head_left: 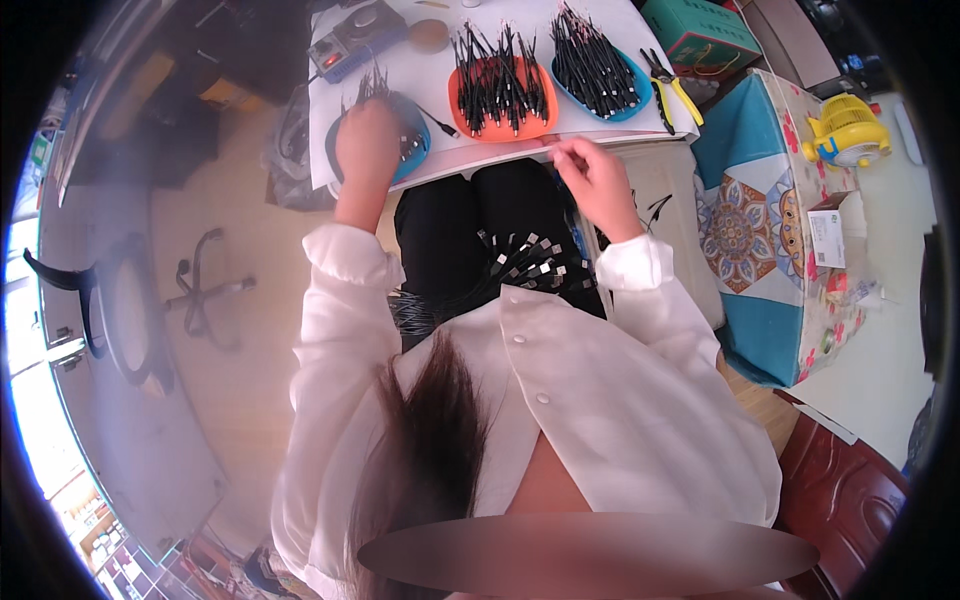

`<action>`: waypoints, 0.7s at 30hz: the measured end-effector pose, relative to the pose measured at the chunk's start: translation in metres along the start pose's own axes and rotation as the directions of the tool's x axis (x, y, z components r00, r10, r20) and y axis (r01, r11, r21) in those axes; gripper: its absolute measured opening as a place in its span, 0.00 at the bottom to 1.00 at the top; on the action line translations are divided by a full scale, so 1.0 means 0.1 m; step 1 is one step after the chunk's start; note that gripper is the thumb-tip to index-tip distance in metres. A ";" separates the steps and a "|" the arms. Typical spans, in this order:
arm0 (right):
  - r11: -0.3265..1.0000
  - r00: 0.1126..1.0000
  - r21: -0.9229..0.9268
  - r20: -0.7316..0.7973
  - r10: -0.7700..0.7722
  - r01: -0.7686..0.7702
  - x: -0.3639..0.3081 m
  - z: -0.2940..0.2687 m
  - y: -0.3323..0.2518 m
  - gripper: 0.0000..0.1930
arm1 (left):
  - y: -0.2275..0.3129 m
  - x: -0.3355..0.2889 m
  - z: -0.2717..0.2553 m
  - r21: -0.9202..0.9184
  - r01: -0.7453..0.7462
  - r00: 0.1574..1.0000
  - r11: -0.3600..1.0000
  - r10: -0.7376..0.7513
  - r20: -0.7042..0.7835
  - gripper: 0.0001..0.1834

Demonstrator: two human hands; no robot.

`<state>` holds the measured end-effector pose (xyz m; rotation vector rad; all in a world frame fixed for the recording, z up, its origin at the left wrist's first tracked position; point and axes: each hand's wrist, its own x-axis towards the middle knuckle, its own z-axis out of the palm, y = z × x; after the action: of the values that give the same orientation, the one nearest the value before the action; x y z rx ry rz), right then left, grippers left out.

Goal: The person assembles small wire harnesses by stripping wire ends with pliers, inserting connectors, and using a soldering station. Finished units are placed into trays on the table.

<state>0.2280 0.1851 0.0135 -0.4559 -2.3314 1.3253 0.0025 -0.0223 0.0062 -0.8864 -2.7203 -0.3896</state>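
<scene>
My left hand (367, 145) reaches over the left blue tray (424, 165), which holds short black cable pieces with thin wire ends. Its fingertips are hidden behind the back of the hand, so any hold is unclear. By the table's front edge hovers my right hand (600, 182), fingers loosely bent and thumb a little apart, with nothing visible in it. A bundle of black USB cables (530, 262) with metal plugs lies across my lap. Between the hands, farther back, an orange tray (553, 118) is full of black cables (500, 80).
Right of the orange tray is another blue tray (640, 82) of black cables, then yellow-handled pliers (680, 92). A grey device with a knob (352, 42) stands back left. One loose cable (440, 124) lies between trays. A yellow fan (848, 130) and small white box (828, 238) stand right.
</scene>
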 end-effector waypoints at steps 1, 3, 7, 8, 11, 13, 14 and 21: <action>0.999 0.999 -0.025 -0.024 -0.025 0.025 0.14 0.01 0.01 0.06 | -0.01 0.00 0.00 0.006 0.021 1.000 1.000 -0.021 -0.016 0.10; 0.993 0.995 -0.097 -0.066 -0.079 0.072 0.44 0.05 0.03 0.07 | -0.02 0.00 -0.03 -0.032 0.079 0.997 0.996 -0.079 -0.004 0.06; 0.921 0.980 -0.372 -0.107 -0.165 0.115 0.95 0.26 0.07 0.09 | -0.04 -0.03 -0.17 -0.158 -0.013 0.968 0.987 -0.027 -0.250 0.06; 0.883 0.978 -0.457 -0.110 -0.178 0.109 1.03 0.31 0.08 0.09 | -0.05 -0.04 -0.22 -0.185 -0.083 0.935 0.979 0.012 -0.353 0.08; 0.806 0.997 -0.592 -0.054 -0.057 0.013 1.15 0.44 0.09 0.10 | -0.03 -0.11 -0.36 -0.474 0.043 0.932 0.880 -0.206 -0.298 0.06; 0.774 0.998 -0.633 -0.056 -0.031 -0.011 1.16 0.48 0.10 0.10 | 0.02 -0.21 -0.44 -0.762 0.125 0.949 0.636 -0.302 -0.096 0.06; 0.797 0.998 -0.603 -0.067 -0.015 -0.028 1.16 0.48 0.10 0.11 | 0.07 -0.25 -0.47 -0.846 0.108 0.959 0.521 -0.280 -0.050 0.06; 0.987 0.987 -0.157 -0.153 -0.042 0.018 0.88 0.28 -0.14 0.09 | 0.62 -0.56 -0.53 -0.951 0.309 0.935 -0.010 -0.178 0.305 0.11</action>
<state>0.1368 0.1996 0.0296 -0.5490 -2.3098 1.0587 0.0918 -0.0212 0.0486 -0.5210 -2.2319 -2.6721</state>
